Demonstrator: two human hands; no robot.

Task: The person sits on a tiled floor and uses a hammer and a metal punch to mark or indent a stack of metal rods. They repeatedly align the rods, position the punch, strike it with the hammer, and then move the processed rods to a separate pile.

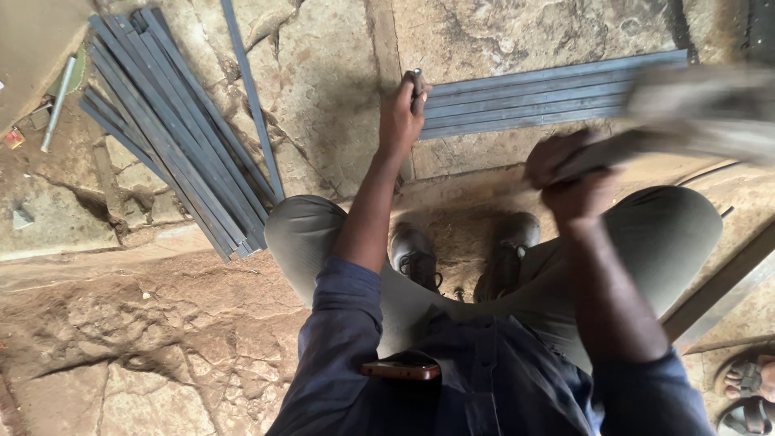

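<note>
1. The person squatted on a rough stone floor (500,32), and the camera looked down at their knees and dark shoes (416,254).
2. The left hand (401,113) was closed tight around a small metal tool (417,87) that stood upright.
3. The tip of that tool sat at the near end of a row of flat grey metal bars (557,95) lying side by side on the floor.
4. The right hand (569,173) was clenched around the handle of a hammer (694,121).
5. The hammer was raised above the right knee and looked blurry, so its head could not be seen well.
6. The two hands were near each other, but they did not touch.
7. A bigger pile of long grey metal strips (173,137) lay well apart, on the left side of the floor.
8. A thin pipe (58,103) lay beyond that pile, close to the left edge.
9. A phone (401,370) poked out of the blue shirt's pocket.
10. Another person's sandalled foot (747,378) showed in the bottom right corner.
</note>
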